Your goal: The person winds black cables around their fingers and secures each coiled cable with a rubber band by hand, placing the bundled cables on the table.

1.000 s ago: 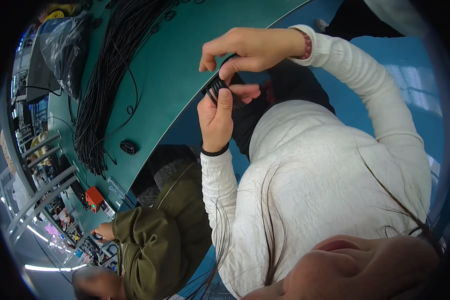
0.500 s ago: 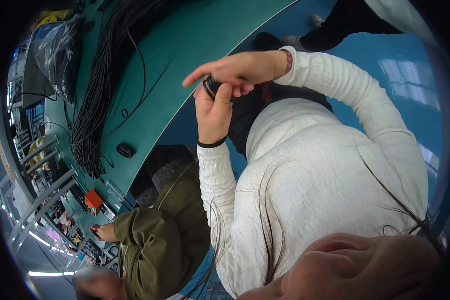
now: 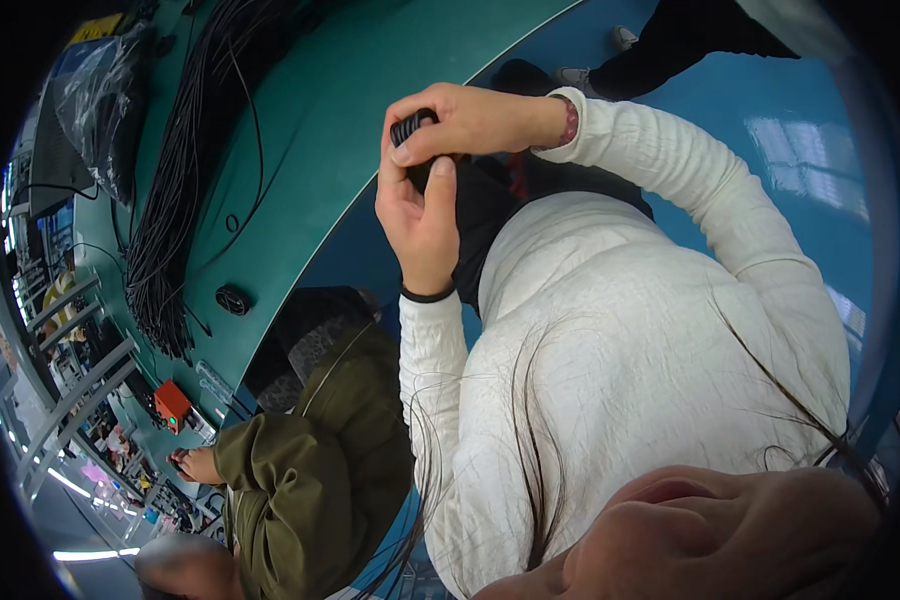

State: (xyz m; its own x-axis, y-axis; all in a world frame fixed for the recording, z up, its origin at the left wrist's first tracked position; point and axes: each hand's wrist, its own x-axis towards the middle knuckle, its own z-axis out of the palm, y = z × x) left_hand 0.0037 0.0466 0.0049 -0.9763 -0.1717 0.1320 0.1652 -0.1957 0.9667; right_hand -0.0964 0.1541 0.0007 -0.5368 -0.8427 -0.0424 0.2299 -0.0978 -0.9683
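A small coil of black cable (image 3: 414, 124) sits between my two hands, just off the table's edge. My right hand (image 3: 462, 122), with a dark red bracelet at the wrist, curls over the coil, its thumb and fingers closed on it. From below, my left hand (image 3: 420, 222), with a black band at the wrist, holds the coil's underside, its thumb raised beside my right thumb. Part of the coil is hidden by my fingers. On the green table (image 3: 320, 150) lies another wound black coil (image 3: 234, 299), left of my left hand.
A long bundle of black cables (image 3: 185, 180) lies along the table, with a loose cable beside it. A clear plastic bag (image 3: 100, 110) rests farther left. A co-worker in an olive jacket (image 3: 310, 490) works beside an orange box (image 3: 172, 405). Another person's legs (image 3: 670, 50) show beyond the table.
My right hand has turned and its outstretched index finger has folded around the coil. The coil now shows upright between thumb and fingers. The view has shifted slightly.
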